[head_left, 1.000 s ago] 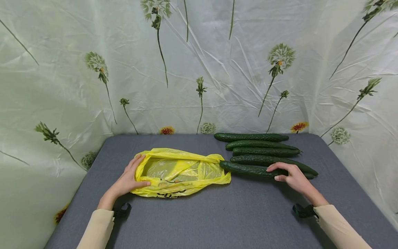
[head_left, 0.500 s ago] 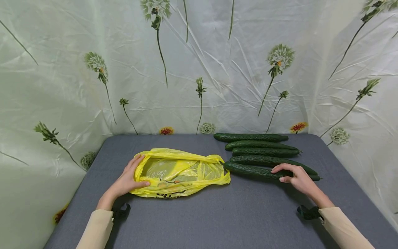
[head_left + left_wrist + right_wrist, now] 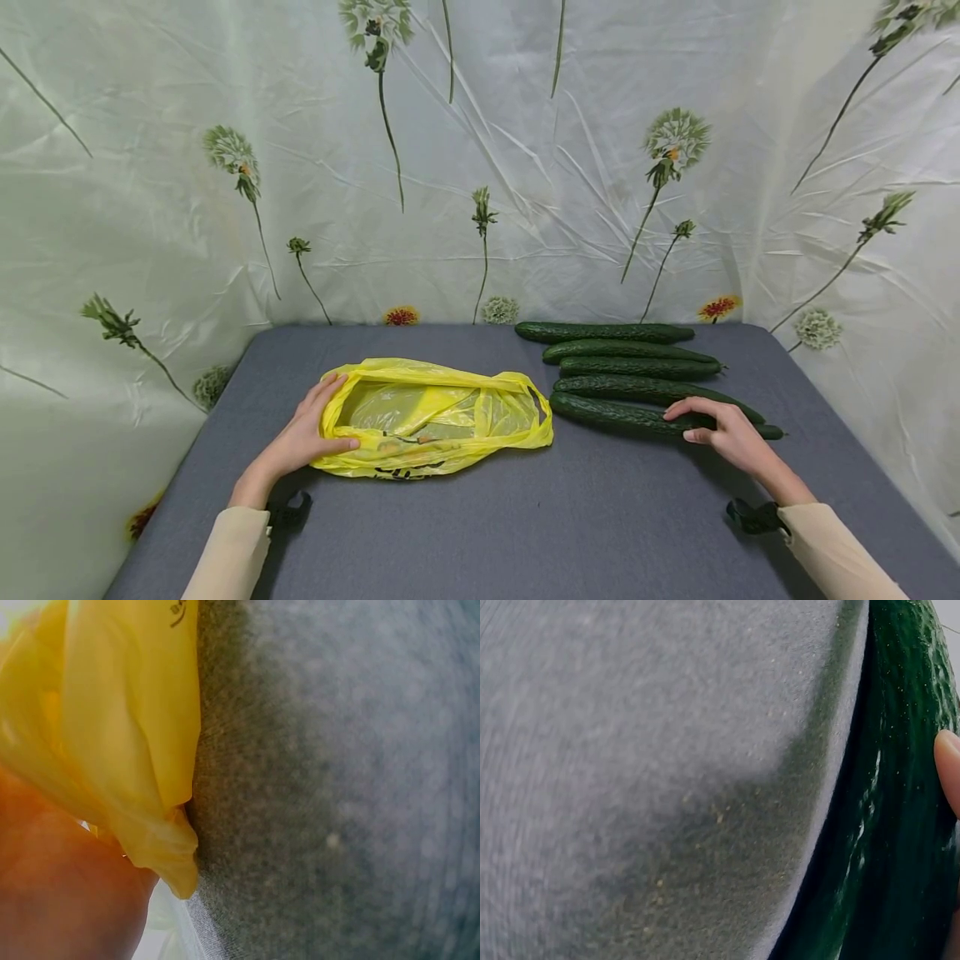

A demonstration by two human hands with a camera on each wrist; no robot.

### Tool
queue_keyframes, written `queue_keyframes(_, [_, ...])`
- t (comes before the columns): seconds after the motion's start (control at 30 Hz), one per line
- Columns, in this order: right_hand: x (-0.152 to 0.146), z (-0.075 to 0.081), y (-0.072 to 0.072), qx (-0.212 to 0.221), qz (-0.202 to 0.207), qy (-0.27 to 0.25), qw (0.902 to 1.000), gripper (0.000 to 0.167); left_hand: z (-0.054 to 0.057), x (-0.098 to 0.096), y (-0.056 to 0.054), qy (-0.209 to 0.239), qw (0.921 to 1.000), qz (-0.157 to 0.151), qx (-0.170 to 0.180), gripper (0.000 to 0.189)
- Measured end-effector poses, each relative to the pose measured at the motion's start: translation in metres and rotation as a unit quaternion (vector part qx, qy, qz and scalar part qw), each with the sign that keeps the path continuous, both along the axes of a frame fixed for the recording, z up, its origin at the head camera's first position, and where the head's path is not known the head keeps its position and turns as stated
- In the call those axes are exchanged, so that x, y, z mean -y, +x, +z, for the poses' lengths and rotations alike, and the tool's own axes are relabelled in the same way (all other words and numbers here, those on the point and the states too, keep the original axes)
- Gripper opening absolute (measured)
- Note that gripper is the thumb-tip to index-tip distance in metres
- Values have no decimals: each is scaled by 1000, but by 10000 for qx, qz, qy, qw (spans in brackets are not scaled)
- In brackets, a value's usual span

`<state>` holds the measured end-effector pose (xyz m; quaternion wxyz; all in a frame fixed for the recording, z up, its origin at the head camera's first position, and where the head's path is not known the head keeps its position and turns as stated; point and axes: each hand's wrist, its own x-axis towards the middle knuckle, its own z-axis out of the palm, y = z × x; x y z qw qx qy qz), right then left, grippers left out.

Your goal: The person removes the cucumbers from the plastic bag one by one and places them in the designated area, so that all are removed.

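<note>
A yellow plastic bag (image 3: pixel 438 465) lies on its side with its mouth held wide, its handle loop toward the right. My left hand (image 3: pixel 300 437) holds the bag's left end, thumb over the near rim and fingers at the far one. In the left wrist view, yellow plastic (image 3: pixel 127 727) bunches up against the hand. To the right, my right hand (image 3: pixel 723 429) grips the nearest cucumber (image 3: pixel 611 412) from above, between thumb and fingers. This cucumber's left tip sits close to the bag's handle. Its dark green bumpy skin (image 3: pixel 900 772) fills the right side of the right wrist view.
Several more cucumbers (image 3: pixel 630 350) lie side by side behind the gripped one, reaching the table's back edge. Grey cloth covers the table (image 3: pixel 525 542). A pale flower-printed curtain (image 3: pixel 562 167) hangs behind and along both sides.
My right hand has drawn the nearest cucumber to the right, and its left tip has come out of the bag's handle loop. The left hand and bag stay nearly in place.
</note>
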<state>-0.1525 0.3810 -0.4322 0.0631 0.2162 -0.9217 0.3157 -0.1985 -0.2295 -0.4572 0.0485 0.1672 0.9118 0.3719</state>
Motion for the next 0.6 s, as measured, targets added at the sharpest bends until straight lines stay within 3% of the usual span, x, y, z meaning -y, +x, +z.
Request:
queue_keyframes(0.3, [-7,0,1,156,-164,-4,9997,32,0,0,1,-15,10000,-17,-3,98])
queue_keyframes(0.6, [-16,1,-3,611,-434,105,9971,31,1,0,2,23,10000,1,15,98])
